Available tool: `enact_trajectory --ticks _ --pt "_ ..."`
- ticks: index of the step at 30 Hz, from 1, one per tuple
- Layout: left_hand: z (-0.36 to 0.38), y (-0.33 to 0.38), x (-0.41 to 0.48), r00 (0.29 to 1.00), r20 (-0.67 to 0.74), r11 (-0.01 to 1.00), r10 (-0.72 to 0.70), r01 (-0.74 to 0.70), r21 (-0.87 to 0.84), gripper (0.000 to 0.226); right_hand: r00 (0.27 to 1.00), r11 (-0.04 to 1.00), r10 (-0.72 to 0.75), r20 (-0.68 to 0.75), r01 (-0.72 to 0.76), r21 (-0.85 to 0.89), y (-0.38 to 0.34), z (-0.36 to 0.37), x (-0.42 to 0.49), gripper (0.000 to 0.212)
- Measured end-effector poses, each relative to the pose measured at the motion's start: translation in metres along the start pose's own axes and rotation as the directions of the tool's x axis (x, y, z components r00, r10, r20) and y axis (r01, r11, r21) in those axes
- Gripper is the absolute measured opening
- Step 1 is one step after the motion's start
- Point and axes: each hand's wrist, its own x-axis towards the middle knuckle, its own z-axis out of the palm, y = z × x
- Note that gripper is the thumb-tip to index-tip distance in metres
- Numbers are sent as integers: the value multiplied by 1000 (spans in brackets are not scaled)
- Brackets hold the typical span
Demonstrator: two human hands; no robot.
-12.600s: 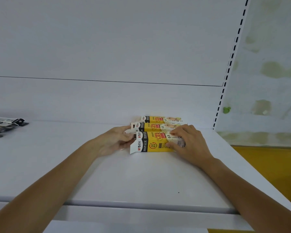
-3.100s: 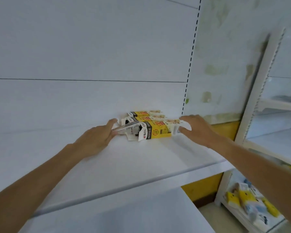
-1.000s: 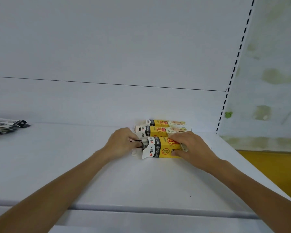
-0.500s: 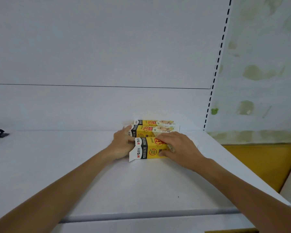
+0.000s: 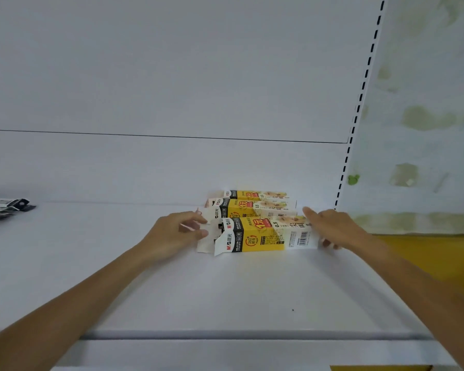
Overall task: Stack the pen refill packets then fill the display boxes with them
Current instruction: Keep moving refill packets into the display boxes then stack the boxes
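Yellow cardboard with a white end makes up the front display box. It lies flat on the white shelf, on the right part, just in front of two boxes of the same kind, the middle box and the back box. Its long axis runs from left to right, parallel to the back panel. The open end with its white flaps points to the left and the barcode end points to the right. Something dark shows in the opening, probably the ends of packets already inside.

The hands are apart, one at each end of this box. The left hand has its fingers curled on a flap at the open end. The right hand rests against the barcode end with its fingers rather straight; its thumb is hidden.

Several things can go wrong, in my judgement. If the two hands press toward each other too hard, the thin cardboard can buckle in the middle. A pull on the flap can crease or tear it. If the right end is lifted or pushed quickly, the contents can slide out through the open left end. A push toward the back can also shift the neighbouring boxes out of line. The loose packets lie far to the left, well apart.
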Motion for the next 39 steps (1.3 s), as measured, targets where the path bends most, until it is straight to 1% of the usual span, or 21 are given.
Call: enact_trajectory --ticks 1,2,3,6,9,11,12,14,15,16,17,18,20,22,24,27,29,31,35,37,39 --pt "5 3 0 997 -63 999 32 -32 -1 11 999 1000 7 41 -6 -16 -1 4 -1 51" --pt "9 6 0 991 -115 998 64 -64 7 10 1000 999 -11 27 12 -30 -2 9 -1 51" --pt "12 10 0 987 -131 995 94 -92 23 12 999 998 -42 -8 41 -38 -2 12 0 50" --pt "22 22 0 993 -43 994 107 -106 23 21 991 994 -108 -77 107 -19 -3 19 2 43" --pt "31 29 3 996 -52 994 77 -72 85 21 989 992 -127 -78 125 -29 -4 19 0 41" --pt "33 28 5 998 -52 996 41 -36 87 23 989 987 -136 -66 129 -99 -5 18 -2 41" --pt "31 29 5 999 -40 997 23 -21 69 24 989 979 -133 -64 120 -167 -5 16 -4 42" --pt "24 28 4 1000 -28 1000 -11 12 23 23 983 922 -152 -107 102 -374 -11 7 -10 40" --pt "19 28 2 999 -42 999 -21 22 33 21 970 879 -199 -141 113 -464 -15 3 -12 35" --pt "12 27 -2 997 -72 997 -22 27 74 20 952 850 -260 -164 145 -507 -21 -1 -14 30" --pt "4 24 -7 992 -121 992 -21 36 121 19 933 841 -321 -161 203 -502 -29 -3 -16 30" --pt "-6 20 -16 983 -182 985 -20 50 162 17 913 849 -381 -147 282 -447 -38 -2 -16 36" --pt "-26 9 -41 952 -304 973 -41 108 205 14 855 853 -500 -137 458 -251 -64 7 -20 45" --pt "-49 -5 -74 917 -391 953 -83 188 238 14 767 778 -628 -130 615 -126 -98 26 -30 47" --pt "-76 -18 -110 882 -454 917 -126 278 285 15 667 672 -741 -82 738 -61 -136 53 -48 49" --pt "-121 -34 -168 805 -569 852 -168 409 327 23 527 527 -850 6 849 19 -196 96 -83 53" --pt "-148 -45 -208 752 -641 820 -155 460 341 25 433 434 -901 31 899 60 -237 118 -108 53" --pt "-172 -58 -245 706 -690 791 -160 510 338 26 363 365 -931 36 925 107 -279 137 -132 51" --pt "-220 -87 -297 614 -773 759 -157 576 304 28 315 316 -948 40 929 193 -358 183 -175 50" --pt "-247 -105 -312 610 -778 763 -148 572 303 30 318 320 -947 45 925 205 -394 210 -190 50" --pt "-276 -130 -326 626 -767 760 -138 564 323 32 333 342 -940 76 916 208 -429 237 -206 50"
